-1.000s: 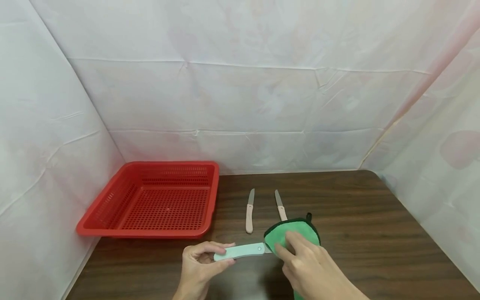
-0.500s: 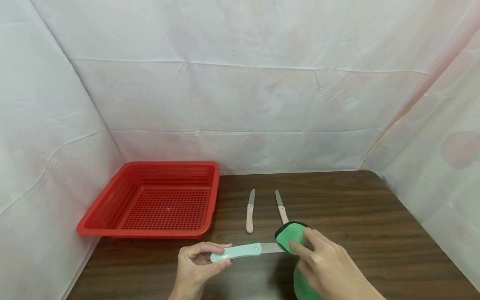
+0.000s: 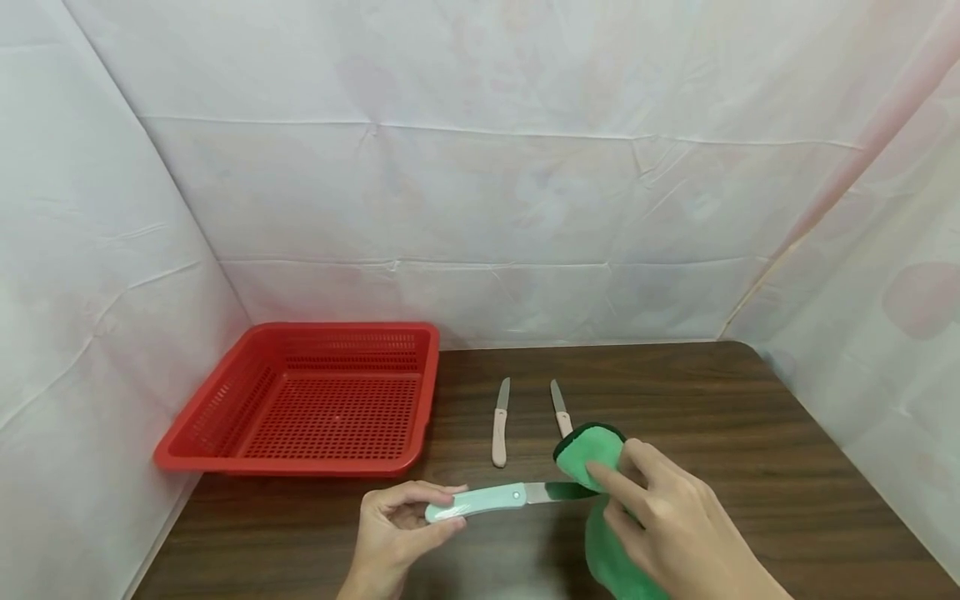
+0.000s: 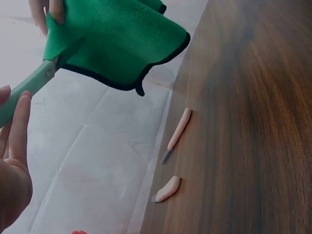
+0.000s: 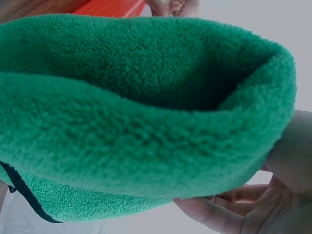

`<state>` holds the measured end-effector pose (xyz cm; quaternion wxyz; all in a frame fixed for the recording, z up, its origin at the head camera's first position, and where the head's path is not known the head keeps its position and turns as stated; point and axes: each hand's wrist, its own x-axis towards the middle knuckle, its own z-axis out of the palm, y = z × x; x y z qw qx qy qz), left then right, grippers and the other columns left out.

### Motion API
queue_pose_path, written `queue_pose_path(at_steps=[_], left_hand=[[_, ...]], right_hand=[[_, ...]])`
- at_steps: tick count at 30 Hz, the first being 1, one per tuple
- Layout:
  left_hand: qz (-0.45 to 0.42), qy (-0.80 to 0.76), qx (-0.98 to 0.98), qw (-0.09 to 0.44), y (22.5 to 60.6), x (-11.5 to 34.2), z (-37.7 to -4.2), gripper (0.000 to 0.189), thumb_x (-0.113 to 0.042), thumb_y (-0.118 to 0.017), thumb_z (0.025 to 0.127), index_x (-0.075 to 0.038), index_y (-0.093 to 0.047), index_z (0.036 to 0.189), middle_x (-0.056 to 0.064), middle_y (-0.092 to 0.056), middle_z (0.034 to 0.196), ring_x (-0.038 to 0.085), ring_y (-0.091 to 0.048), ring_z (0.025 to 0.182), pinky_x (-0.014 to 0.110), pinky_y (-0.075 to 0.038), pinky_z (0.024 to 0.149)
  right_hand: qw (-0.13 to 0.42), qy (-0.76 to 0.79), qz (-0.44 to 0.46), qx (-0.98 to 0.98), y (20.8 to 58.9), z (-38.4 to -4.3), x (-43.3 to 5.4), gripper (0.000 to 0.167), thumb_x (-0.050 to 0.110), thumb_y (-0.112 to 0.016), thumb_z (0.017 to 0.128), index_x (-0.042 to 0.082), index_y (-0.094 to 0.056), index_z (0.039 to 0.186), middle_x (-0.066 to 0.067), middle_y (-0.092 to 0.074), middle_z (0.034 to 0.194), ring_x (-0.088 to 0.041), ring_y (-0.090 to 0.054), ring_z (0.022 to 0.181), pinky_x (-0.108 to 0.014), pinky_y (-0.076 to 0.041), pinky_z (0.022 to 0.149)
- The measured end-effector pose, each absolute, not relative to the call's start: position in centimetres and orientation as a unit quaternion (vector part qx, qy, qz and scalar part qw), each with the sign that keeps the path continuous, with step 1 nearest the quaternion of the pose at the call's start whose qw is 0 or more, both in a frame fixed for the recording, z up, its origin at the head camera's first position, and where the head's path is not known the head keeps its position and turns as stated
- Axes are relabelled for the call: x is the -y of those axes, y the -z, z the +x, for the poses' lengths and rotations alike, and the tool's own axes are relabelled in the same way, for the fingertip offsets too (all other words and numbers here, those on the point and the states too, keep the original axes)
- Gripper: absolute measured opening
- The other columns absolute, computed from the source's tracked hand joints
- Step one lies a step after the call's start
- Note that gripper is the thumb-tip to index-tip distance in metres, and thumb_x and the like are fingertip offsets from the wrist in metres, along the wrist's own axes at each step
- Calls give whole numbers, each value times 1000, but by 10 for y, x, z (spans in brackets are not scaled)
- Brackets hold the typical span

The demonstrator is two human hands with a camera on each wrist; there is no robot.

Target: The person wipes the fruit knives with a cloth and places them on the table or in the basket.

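Note:
My left hand [image 3: 397,533] pinches the pale mint handle of a small knife [image 3: 480,500] between thumb and fingers, its blade pointing right. A green cloth [image 3: 592,454] with a black edge is gripped by my right hand [image 3: 667,517], close to the blade tip. In the left wrist view the blade lies before the cloth [image 4: 117,44]; whether they touch I cannot tell. The cloth [image 5: 146,151] fills most of the right wrist view, folded over, with the right fingers [image 5: 214,212] under it. Its lower part hangs below the right hand in the head view.
Two pink-handled knives lie beyond my hands on the dark wooden table [image 3: 712,400]: a left one [image 3: 499,425] and a right one [image 3: 560,408], whose handle end the cloth hides. A red plastic basket [image 3: 292,467] stands at the left. White sheeting [image 3: 487,208] surrounds the table.
The right hand has drawn the cloth rightward along the blade, from near the handle to the tip, baring the blade. The left hand and its knife have barely moved.

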<state>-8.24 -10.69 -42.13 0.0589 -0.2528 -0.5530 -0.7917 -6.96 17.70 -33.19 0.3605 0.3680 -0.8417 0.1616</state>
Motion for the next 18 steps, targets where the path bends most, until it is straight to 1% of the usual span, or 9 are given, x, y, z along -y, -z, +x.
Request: queue_pose_path(at_steps=[4, 8, 13, 15, 18], left_hand=[[-250, 790, 557, 57, 421, 105, -82, 24, 17, -70, 72, 6, -68, 93, 16, -70, 98, 34, -66, 93, 38, -57, 70], [-253, 793, 551, 60, 421, 102, -82, 24, 18, -70, 71, 5, -69, 92, 15, -70, 96, 34, -66, 93, 36, -57, 69], [-276, 801, 526, 79, 421, 98, -82, 28, 21, -69, 70, 4, -69, 92, 15, -70, 96, 32, -66, 94, 31, -57, 67], [-282, 802, 520, 85, 421, 97, -82, 28, 22, -68, 69, 4, -69, 91, 16, -70, 97, 31, -67, 93, 30, -57, 66], [-284, 801, 518, 95, 421, 97, -82, 27, 23, -68, 68, 6, -68, 89, 17, -70, 96, 29, -68, 90, 29, -57, 64]], right_hand=[[370, -174, 390, 825, 333, -71, -170, 42, 22, -29, 98, 9, -69, 94, 0, -43, 81, -2, -32, 58, -9, -29, 47], [371, -176, 410, 814, 338, -74, -160, 40, 19, -28, 97, 8, -67, 94, -1, -42, 80, -1, -30, 58, -8, -27, 47], [355, -158, 427, 816, 347, -74, -150, 44, 17, -23, 95, 8, -65, 88, 1, -37, 77, -4, -26, 60, -6, -22, 45], [344, -148, 433, 820, 350, -73, -149, 45, 16, -21, 93, 8, -64, 85, 1, -35, 75, -5, -27, 61, -6, -23, 45], [322, -136, 438, 828, 353, -73, -150, 42, 14, -24, 89, 8, -64, 81, 2, -36, 74, -6, -28, 62, -7, -25, 44]])
